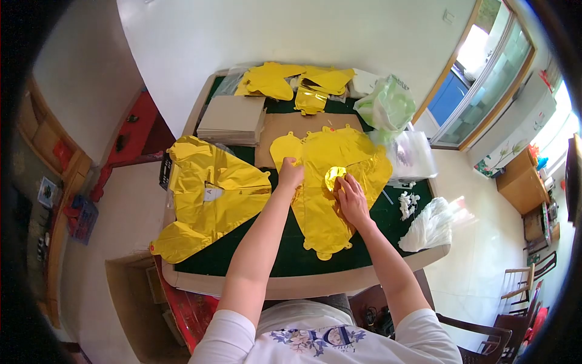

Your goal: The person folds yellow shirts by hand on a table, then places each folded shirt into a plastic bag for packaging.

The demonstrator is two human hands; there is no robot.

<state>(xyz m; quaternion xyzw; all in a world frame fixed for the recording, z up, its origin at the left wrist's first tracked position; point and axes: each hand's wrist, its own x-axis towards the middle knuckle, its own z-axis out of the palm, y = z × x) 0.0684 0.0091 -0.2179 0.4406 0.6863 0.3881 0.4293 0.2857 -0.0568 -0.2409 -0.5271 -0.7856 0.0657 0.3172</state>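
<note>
A flat gold foil balloon with small tabs along its edge lies spread in front of me. My left hand is closed, pinching the balloon's left part, with its fingertips partly hidden. Stretched over the right half of the same balloon, my right hand rests its fingers on the foil. Beside those fingertips, a bright crumpled patch of foil catches the light. To the left, a second gold foil balloon, wrinkled, hangs partly past the table edge; a small pale label shows at its middle.
On the green-topped table are a stack of grey-beige cards, more gold foil, a green-white plastic bag, clear plastic sleeves, small white pieces and a white plastic bundle. An open cardboard box stands below left.
</note>
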